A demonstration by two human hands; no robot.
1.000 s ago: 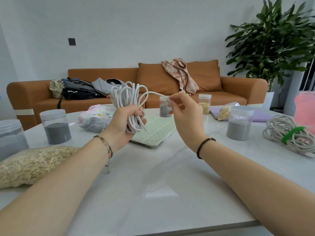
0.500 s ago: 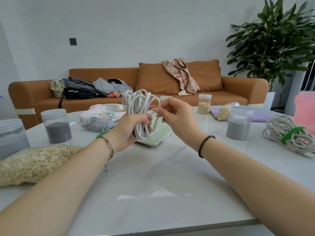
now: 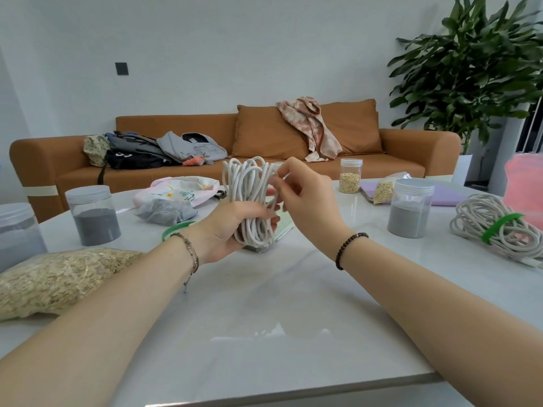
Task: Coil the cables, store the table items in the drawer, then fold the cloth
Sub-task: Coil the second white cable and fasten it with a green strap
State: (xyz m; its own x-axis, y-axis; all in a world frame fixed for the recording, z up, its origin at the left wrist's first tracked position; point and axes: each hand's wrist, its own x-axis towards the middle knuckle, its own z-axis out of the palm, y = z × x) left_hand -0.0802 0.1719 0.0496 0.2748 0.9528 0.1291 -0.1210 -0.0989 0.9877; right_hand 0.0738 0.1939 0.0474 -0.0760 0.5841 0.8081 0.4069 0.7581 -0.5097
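White cable bundle [image 3: 252, 201]: round plastic cord in long loops, held upright over the middle of the pale marble table [image 3: 264, 333].
Left hand [image 3: 232, 227]: fingers curled round the lower half of the loops, gripping them.
Right hand [image 3: 305, 201]: thumb and fingertips pinch the loose end at the bundle's upper right; blur hides the very tip.
Change: a second ago that end stretched out to the right as a free strand; it is now drawn in against the loops.
Meaning: coiling of this cable looks almost done, with binding probably next.
Loose green strap [image 3: 176, 229]: on the table just behind the left wrist, within reach.
Second grey-white coil [image 3: 493, 227]: already bound by a green strap, at the table's right edge.
Around: clear lidded jar of grey powder [image 3: 410, 212], clear bag of oat flakes [image 3: 58, 277], pink printed cloth [image 3: 179, 192].
In the way: nothing crowds the hands; no drawer is in view.
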